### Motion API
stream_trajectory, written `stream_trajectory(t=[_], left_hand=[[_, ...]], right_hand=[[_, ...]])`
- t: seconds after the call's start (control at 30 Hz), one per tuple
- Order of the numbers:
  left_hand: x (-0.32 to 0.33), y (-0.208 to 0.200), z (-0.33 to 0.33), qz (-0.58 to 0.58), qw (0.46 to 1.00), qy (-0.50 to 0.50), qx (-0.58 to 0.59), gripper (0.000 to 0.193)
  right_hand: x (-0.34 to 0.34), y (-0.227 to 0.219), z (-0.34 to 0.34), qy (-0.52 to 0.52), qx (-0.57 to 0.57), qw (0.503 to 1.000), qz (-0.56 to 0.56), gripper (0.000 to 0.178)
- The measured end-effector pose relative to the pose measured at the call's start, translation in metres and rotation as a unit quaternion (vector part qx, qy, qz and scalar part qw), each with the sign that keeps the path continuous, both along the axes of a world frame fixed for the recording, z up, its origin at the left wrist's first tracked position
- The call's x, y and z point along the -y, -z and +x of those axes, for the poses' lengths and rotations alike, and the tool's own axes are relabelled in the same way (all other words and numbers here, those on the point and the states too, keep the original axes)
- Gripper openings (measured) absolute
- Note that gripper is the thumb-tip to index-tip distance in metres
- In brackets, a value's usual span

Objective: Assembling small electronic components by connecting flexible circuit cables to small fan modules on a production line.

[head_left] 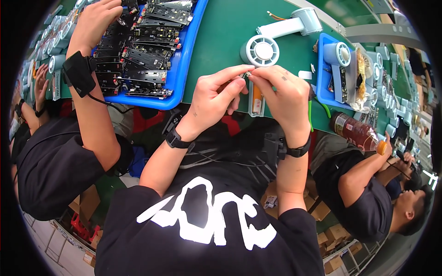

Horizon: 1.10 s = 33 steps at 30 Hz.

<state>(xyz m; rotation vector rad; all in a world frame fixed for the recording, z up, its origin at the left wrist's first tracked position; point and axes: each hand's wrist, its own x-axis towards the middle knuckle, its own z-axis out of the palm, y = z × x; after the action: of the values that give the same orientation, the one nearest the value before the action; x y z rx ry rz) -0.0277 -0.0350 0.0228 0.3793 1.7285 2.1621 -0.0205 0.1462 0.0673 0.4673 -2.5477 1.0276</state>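
Observation:
My left hand [212, 93] and my right hand [284, 94] meet at the table's front edge, thumbs and forefingers pinched together. Between the fingertips is a tiny piece with a metallic glint, too small to name. Just beyond them lies a pale blue handheld fan [247, 51] with a round slotted head. Its handle points toward me, under my fingers, and an orange battery [257, 98] shows in the opened handle. A second pale blue fan [282, 28] lies farther back, with thin coloured wires [276, 16] at its handle's end.
At left, a blue tray [178, 69] holds many black circuit boards [149, 54]; a co-worker's hand [99, 18] reaches into it. A smaller blue bin [324, 73] with a fan stands at right, near a brown drink bottle [354, 131]. Green-handled tool [326, 108] lies beside it.

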Motion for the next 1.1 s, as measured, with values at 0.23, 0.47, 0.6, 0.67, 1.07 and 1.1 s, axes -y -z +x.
stream_trajectory(t=[0.23, 0.47, 0.6, 0.67, 1.07, 1.1], left_hand=[[0.004, 0.003, -0.001, -0.026, 0.998, 0.026, -0.047, 0.031], [0.004, 0.002, -0.002, -0.048, 0.994, 0.050, -0.082, 0.032], [-0.005, -0.008, 0.000, -0.084, 0.993, 0.029, -0.072, 0.033], [-0.008, -0.016, 0.008, -0.059, 0.998, -0.033, -0.017, 0.033], [-0.008, -0.048, 0.029, 0.028, 0.998, -0.005, 0.048, 0.029], [-0.007, -0.049, 0.029, 0.010, 0.999, 0.025, 0.042, 0.027]], right_hand=[[-0.017, -0.002, -0.010, -0.051, 0.066, 0.996, -0.010, 0.012], [-0.023, 0.002, -0.018, -0.074, 0.149, 0.984, -0.063, 0.010], [-0.028, -0.002, -0.017, -0.060, 0.185, 0.979, -0.065, 0.011], [-0.023, -0.009, -0.009, 0.015, 0.038, 0.997, -0.070, 0.014], [0.029, -0.034, 0.064, 0.160, 0.181, 0.959, -0.147, 0.040], [0.024, -0.032, 0.063, 0.169, 0.182, 0.959, -0.134, 0.041]])
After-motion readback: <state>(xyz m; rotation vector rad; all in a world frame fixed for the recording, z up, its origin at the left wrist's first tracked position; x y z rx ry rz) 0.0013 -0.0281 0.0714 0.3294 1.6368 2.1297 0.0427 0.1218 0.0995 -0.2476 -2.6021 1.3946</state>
